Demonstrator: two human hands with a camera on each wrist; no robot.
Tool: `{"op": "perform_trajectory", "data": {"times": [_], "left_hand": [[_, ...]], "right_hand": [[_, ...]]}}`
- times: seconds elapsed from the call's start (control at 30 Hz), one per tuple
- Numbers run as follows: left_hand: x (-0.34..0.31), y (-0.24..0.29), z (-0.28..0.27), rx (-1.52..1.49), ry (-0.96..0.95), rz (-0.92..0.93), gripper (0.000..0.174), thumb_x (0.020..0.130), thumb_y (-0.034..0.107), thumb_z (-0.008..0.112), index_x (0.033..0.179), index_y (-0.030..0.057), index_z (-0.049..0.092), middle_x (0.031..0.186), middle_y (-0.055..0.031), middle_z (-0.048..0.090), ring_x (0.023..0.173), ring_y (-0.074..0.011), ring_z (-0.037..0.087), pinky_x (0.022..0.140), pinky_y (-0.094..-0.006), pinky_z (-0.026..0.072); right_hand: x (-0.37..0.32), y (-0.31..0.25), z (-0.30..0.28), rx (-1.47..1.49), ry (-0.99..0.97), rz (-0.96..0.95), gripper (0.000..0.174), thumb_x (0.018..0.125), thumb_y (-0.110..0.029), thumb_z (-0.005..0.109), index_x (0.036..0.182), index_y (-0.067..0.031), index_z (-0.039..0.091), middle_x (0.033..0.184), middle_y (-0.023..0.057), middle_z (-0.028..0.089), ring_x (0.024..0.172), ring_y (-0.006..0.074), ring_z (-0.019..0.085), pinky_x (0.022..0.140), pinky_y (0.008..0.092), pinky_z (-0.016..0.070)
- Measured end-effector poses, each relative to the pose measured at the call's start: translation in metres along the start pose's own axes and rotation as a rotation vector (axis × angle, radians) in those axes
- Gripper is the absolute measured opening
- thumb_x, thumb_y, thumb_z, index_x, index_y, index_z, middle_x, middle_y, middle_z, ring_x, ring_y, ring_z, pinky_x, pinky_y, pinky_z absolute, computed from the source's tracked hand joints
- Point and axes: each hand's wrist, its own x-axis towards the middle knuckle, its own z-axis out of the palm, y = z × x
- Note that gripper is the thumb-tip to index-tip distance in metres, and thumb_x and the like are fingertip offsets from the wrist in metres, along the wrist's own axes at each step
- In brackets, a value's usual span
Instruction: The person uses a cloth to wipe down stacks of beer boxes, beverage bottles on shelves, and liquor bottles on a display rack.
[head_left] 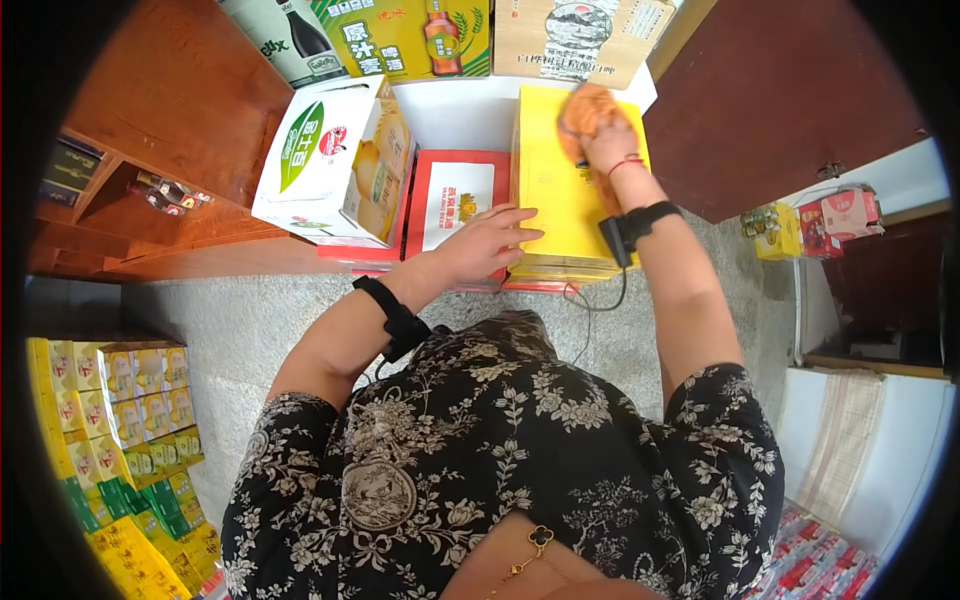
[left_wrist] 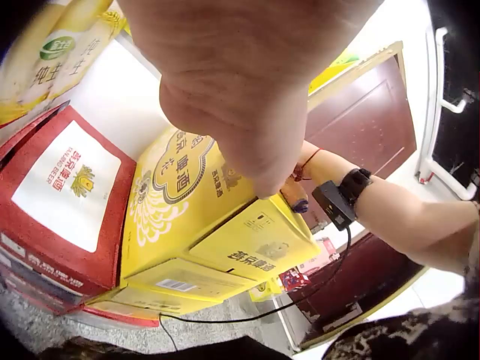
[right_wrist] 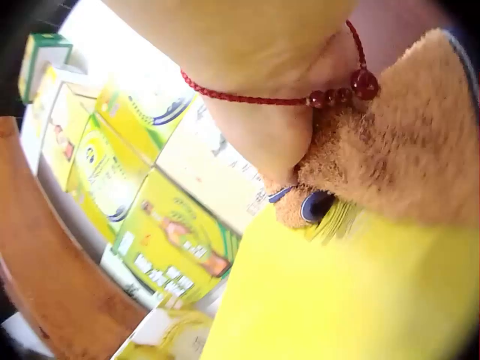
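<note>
An orange-brown plush cloth with dark blue edging lies bunched on the far part of a yellow beer carton. My right hand grips this cloth against the carton's top. In the right wrist view the cloth spreads beside the palm, and the fingertips are hidden. With fingers spread, my left hand rests at the carton's near left edge. Left of the yellow carton stands a red beer carton with a white label, partly under the left forearm and hand.
A white carton with a green leaf print stands at the left. Several drink boxes line the back. A wooden cabinet and a dark red door flank the work. A black cable hangs from the right wrist.
</note>
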Motion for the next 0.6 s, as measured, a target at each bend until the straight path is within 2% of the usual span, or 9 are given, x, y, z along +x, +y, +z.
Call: {"op": "perform_trajectory", "data": {"times": [0.03,0.07,0.1,0.17,0.3,0.43,0.5,0.57,0.6], "left_hand": [[-0.001,0.002,0.002,-0.091,-0.016,-0.062,0.038,0.087,0.017,0.058,0.125,0.0153,0.057,0.141,-0.0106,0.041,0.129,-0.0324,0.038,0.107,-0.0418,0.0324],[-0.001,0.003,0.002,-0.179,-0.031,-0.121,0.039,0.089,0.016,0.057,0.128,0.017,0.056,0.143,-0.0098,0.039,0.131,-0.032,0.037,0.108,-0.0418,0.0322],[-0.001,0.004,-0.001,-0.173,-0.024,-0.121,0.039,0.089,0.016,0.057,0.128,0.017,0.056,0.143,-0.0098,0.039,0.131,-0.032,0.037,0.108,-0.0418,0.0322],[0.0,0.011,-0.006,-0.156,-0.086,-0.183,0.04,0.089,0.016,0.057,0.129,0.0188,0.056,0.144,-0.0091,0.039,0.129,-0.0322,0.039,0.108,-0.0411,0.0331],[0.001,0.013,-0.009,-0.131,-0.085,-0.193,0.039,0.089,0.013,0.058,0.127,0.0185,0.057,0.145,-0.0085,0.038,0.128,-0.0317,0.042,0.107,-0.0394,0.0348],[0.0,0.009,-0.003,-0.243,-0.087,-0.207,0.039,0.088,0.01,0.058,0.126,0.0177,0.058,0.145,-0.0086,0.038,0.128,-0.03,0.043,0.105,-0.0365,0.0371],[0.0,0.007,-0.002,-0.262,-0.076,-0.212,0.038,0.088,0.009,0.058,0.125,0.0173,0.058,0.145,-0.0087,0.038,0.128,-0.0293,0.043,0.105,-0.0357,0.0377],[-0.001,0.01,0.001,-0.27,-0.052,-0.231,0.038,0.088,0.007,0.057,0.125,0.0166,0.058,0.145,-0.0085,0.038,0.129,-0.0287,0.042,0.105,-0.0353,0.0376],[0.0,0.015,-0.003,-0.299,-0.067,-0.269,0.039,0.088,0.006,0.057,0.125,0.0161,0.058,0.146,-0.0078,0.037,0.129,-0.0286,0.042,0.106,-0.035,0.0371]], "right_hand": [[0.008,-0.004,0.034,-0.12,0.11,-0.163,0.059,0.084,-0.044,0.054,0.133,-0.01,0.05,0.136,0.0189,0.046,0.125,0.03,0.046,0.106,0.0353,0.0355],[0.004,-0.021,0.04,-0.133,0.16,-0.334,0.058,0.083,-0.043,0.054,0.131,-0.01,0.052,0.135,0.0193,0.047,0.122,0.031,0.048,0.106,0.0361,0.0355],[-0.015,-0.044,0.012,-0.035,0.047,-0.414,0.056,0.082,-0.041,0.056,0.13,-0.0107,0.053,0.137,0.0203,0.044,0.123,0.0325,0.046,0.106,0.0377,0.0357],[-0.016,-0.062,0.031,0.022,0.137,-0.467,0.053,0.082,-0.037,0.057,0.128,-0.0112,0.054,0.137,0.0205,0.043,0.124,0.0339,0.045,0.105,0.0395,0.0362],[0.032,-0.058,0.039,0.141,-0.004,-0.493,0.053,0.084,-0.038,0.054,0.131,-0.0127,0.051,0.139,0.02,0.042,0.129,0.0339,0.04,0.108,0.0384,0.0319],[0.067,0.012,0.052,0.107,0.046,-0.154,0.061,0.084,-0.041,0.052,0.136,-0.0094,0.044,0.142,0.0178,0.039,0.132,0.0319,0.037,0.11,0.0369,0.0299],[0.053,0.053,0.036,0.07,0.012,-0.021,0.064,0.085,-0.042,0.052,0.137,-0.0062,0.041,0.144,0.0191,0.036,0.133,0.0317,0.035,0.11,0.037,0.0296],[0.045,0.095,0.046,0.204,0.056,0.094,0.064,0.086,-0.041,0.052,0.137,-0.0053,0.04,0.145,0.022,0.032,0.134,0.0321,0.035,0.11,0.0373,0.03],[0.035,0.1,0.044,0.195,0.047,0.086,0.064,0.086,-0.041,0.052,0.137,-0.0053,0.04,0.145,0.022,0.032,0.134,0.0321,0.035,0.11,0.0373,0.03]]}}
